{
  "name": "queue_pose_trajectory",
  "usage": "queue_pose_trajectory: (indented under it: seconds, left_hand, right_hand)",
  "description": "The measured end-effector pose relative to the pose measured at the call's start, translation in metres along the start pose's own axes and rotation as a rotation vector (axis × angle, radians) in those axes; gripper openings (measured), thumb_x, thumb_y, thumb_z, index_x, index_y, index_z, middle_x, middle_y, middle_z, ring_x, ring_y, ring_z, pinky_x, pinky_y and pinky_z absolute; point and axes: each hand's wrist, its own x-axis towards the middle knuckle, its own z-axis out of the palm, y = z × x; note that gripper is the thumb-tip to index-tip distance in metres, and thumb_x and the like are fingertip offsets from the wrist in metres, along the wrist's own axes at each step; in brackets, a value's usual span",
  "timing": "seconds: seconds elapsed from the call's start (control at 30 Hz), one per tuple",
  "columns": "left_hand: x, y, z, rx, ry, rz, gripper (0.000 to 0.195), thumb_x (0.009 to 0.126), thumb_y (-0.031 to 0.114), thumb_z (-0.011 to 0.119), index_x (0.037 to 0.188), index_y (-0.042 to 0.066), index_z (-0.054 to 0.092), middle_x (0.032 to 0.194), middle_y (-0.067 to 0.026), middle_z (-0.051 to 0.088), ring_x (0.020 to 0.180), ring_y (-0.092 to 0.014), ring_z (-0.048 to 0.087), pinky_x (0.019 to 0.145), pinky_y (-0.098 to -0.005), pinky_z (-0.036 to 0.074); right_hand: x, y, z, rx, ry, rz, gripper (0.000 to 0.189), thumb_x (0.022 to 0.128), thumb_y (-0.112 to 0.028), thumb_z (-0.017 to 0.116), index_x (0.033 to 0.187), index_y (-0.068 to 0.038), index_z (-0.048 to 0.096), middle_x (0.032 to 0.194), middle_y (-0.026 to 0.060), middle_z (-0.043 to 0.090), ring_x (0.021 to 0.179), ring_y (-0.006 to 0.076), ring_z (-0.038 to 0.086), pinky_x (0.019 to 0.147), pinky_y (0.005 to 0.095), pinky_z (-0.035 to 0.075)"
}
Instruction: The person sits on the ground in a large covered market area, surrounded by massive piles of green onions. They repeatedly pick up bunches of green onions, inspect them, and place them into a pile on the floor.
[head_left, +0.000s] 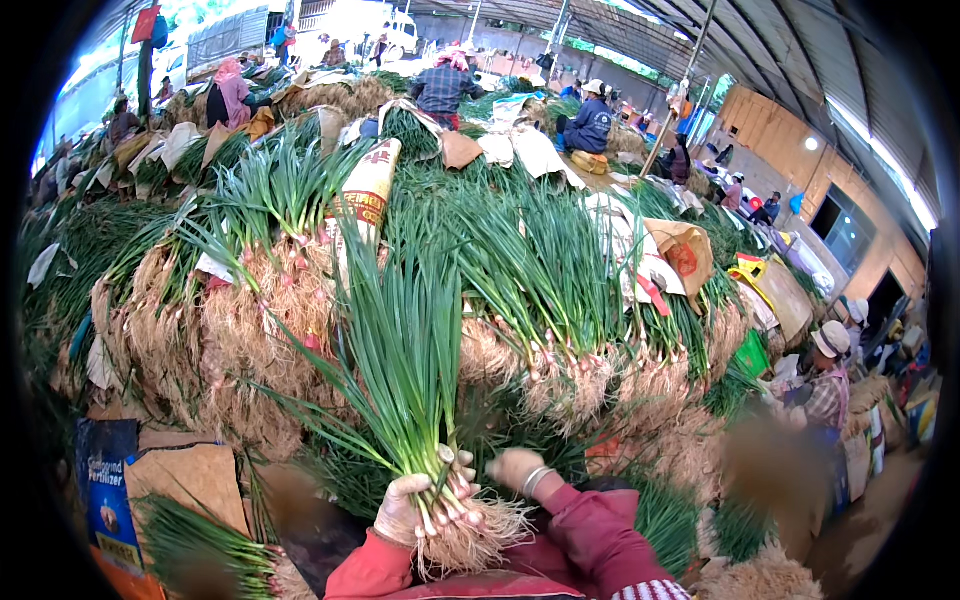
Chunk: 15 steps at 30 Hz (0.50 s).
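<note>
My left hand (409, 504), in a pale glove, grips a bunch of green-leaved allium plants (409, 375) near their pale stems, with the roots hanging below and the leaves pointing up and away. Just right of the bunch is my right hand (517, 471), slightly blurred, also gloved, with a bracelet at the wrist; whether its fingers hold anything cannot be made out. In front of me lie heaps of the same plants (547, 277), their tan roots turned towards me.
A flattened fertilizer bag (109, 487) and a brown sheet (187, 484) lie at the lower left beside more plants (202, 540). Printed sacks (367, 195) rest on the heap. Several people sit among the piles; one person (821, 382) is at the right.
</note>
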Motion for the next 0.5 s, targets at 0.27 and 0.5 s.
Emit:
queue_pose_trajectory:
  seconds: [0.27,0.5]
  left_hand:
    - [0.003,-0.008,-0.004,0.062,0.014,0.019,0.06,0.074,0.025,0.065,0.128,0.004,0.049,0.136,-0.0218,0.047,0.114,-0.041,0.056,0.096,-0.0571,0.048]
    - [0.006,-0.002,-0.025,0.101,0.043,-0.116,0.048,0.08,0.021,0.062,0.123,0.002,0.047,0.103,-0.0269,0.063,0.073,-0.036,0.068,0.067,-0.046,0.059]
  right_hand:
    - [-0.004,-0.035,-0.069,1.638,0.187,-0.164,0.035,0.095,-0.031,0.059,0.108,0.001,0.064,0.098,0.0091,0.07,0.076,0.0171,0.066,0.065,0.0267,0.053]
    - [0.017,-0.025,-0.061,0.688,0.612,-0.273,0.038,0.089,-0.039,0.064,0.083,-0.001,0.066,0.069,0.0108,0.065,0.06,0.0208,0.061,0.059,0.0333,0.049]
